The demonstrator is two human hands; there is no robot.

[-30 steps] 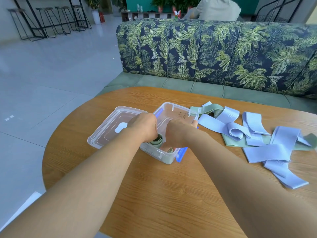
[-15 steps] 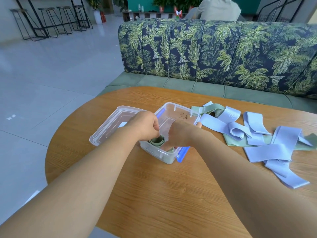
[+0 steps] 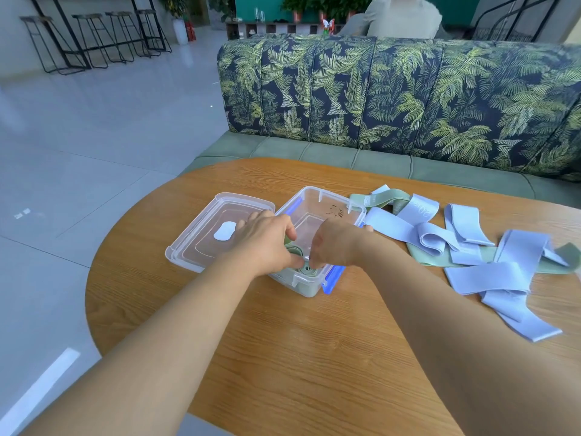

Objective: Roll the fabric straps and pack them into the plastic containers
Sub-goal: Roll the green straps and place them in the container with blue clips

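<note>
A clear plastic container [image 3: 327, 199] with blue side clips stands on the round wooden table [image 3: 283, 341]. Rolled green straps [image 3: 305, 269] sit in its near corner. My left hand [image 3: 265, 240] and my right hand [image 3: 333, 243] both reach into the container, their fingertips curled around a rolled green strap; the fingertips are partly hidden. A heap of loose lilac straps [image 3: 490, 272] and green straps [image 3: 386, 196] lies flat on the table right of the container.
The container's clear lid [image 3: 201, 234] lies upside down just left of it. A leaf-patterned sofa [image 3: 408, 99] runs behind the table, with a person seated beyond it. Bar stools [image 3: 94, 36] stand far left on the tiled floor.
Both hands stay in the container; my left hand has shifted slightly toward the near corner, and the rolled green strap sits lower in the box.
</note>
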